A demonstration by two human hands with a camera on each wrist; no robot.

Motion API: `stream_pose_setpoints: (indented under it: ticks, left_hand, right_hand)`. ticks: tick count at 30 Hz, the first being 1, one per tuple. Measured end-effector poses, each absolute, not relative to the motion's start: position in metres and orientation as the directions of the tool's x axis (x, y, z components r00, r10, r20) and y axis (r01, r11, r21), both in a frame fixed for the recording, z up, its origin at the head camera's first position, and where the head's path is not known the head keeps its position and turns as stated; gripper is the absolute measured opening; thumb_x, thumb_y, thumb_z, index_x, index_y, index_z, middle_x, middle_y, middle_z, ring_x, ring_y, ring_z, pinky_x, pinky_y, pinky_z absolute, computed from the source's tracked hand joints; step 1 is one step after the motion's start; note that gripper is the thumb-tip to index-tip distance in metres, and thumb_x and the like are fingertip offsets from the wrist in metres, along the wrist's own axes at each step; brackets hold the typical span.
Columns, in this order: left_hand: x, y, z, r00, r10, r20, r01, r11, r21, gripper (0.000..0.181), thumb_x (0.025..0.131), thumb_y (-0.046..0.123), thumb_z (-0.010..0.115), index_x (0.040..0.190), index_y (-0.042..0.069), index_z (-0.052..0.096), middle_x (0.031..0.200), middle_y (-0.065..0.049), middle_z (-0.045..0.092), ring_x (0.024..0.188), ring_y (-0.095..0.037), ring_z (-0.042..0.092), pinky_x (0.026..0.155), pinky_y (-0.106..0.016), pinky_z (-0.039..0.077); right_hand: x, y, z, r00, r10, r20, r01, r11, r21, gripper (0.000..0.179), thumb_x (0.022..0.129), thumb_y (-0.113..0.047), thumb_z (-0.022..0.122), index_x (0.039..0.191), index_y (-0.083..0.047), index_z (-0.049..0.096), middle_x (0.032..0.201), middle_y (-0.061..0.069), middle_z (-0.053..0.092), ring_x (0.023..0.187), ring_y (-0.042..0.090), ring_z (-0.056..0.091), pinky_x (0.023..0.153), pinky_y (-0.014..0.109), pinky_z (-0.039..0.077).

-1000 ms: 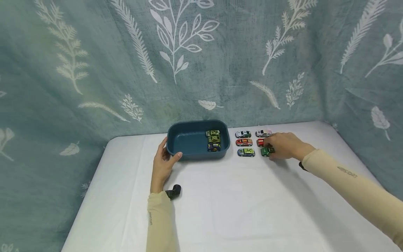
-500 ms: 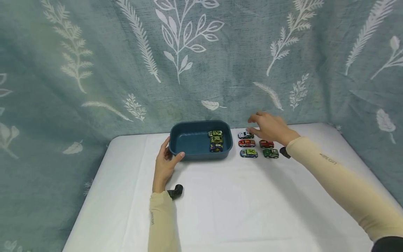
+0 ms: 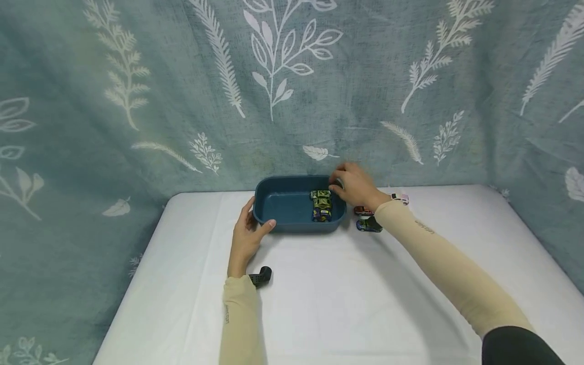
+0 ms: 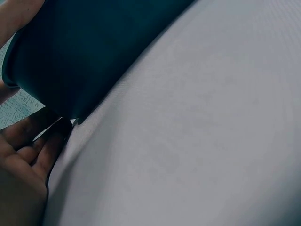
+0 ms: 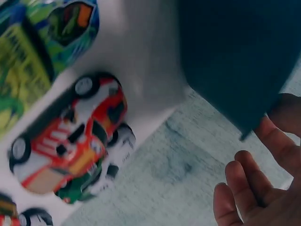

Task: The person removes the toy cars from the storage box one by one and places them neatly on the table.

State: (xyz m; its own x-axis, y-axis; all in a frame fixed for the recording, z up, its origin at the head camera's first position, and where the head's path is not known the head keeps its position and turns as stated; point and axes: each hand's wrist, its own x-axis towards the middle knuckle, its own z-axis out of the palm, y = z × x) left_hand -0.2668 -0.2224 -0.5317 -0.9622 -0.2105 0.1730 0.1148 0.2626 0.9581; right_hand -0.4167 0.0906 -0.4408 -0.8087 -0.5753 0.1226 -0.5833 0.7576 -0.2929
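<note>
My left hand (image 3: pixel 244 241) grips the left end of a dark blue plastic box (image 3: pixel 296 228), thumb at the front wall and fingers round the side. In the left wrist view its fingers (image 4: pixel 30 153) show by the box corner. Several toy cars (image 3: pixel 322 204), camouflage and dark blue, lie in the box's right part. At the box's back right corner is my right hand (image 3: pixel 358 187), its fingertips right at the rim and no car seen between them. In the right wrist view a red and white toy car (image 5: pixel 70 136) and a green and blue one (image 5: pixel 28 70) stand near it.
The right forearm partly hides the toy cars standing on the white cloth, among them a blue-green car (image 3: pixel 367 225) and a white-pink one (image 3: pixel 400 198). A patterned curtain (image 3: pixel 292 101) hangs behind the table's back edge. The left wrist camera (image 3: pixel 261 276) juts out.
My right hand has left the green toy car, passed over the back cars and moved left to the box rim. The left hand keeps its hold; the whole view has shifted slightly.
</note>
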Motion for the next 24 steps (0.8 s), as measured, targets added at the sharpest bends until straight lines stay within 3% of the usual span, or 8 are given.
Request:
stream_pose_setpoints:
  ticks: [11,24]
  left_hand:
    - [-0.268,-0.222,-0.533,-0.959,-0.213,0.189,0.129,0.267,0.955,0.090,0.089,0.037,0.088,0.164,0.035,0.040,0.153,-0.019,0.058,0.141,-0.035,0.056,0.122,-0.055,0.041]
    - [-0.265,-0.224,-0.530,-0.964,-0.207,0.170,0.111,0.269,0.957,0.090,0.090,0.036,0.088,0.165,0.036,0.038,0.154,-0.019,0.057,0.142,-0.034,0.056,0.122,-0.053,0.041]
  right_hand:
    - [-0.425,0.071,-0.460,-0.816,-0.570,0.098,-0.567,0.757,-0.325,0.033,0.103,-0.028,0.073,0.128,-0.007,0.074,0.143,0.024,0.057,0.136,0.045,0.049,0.116,0.061,0.040]
    - [-0.417,0.059,-0.470,-0.857,-0.507,0.087,-0.505,0.797,-0.331,0.031,0.104,-0.023,0.072,0.130,-0.006,0.074,0.147,0.023,0.056,0.141,0.044,0.048,0.119,0.058,0.041]
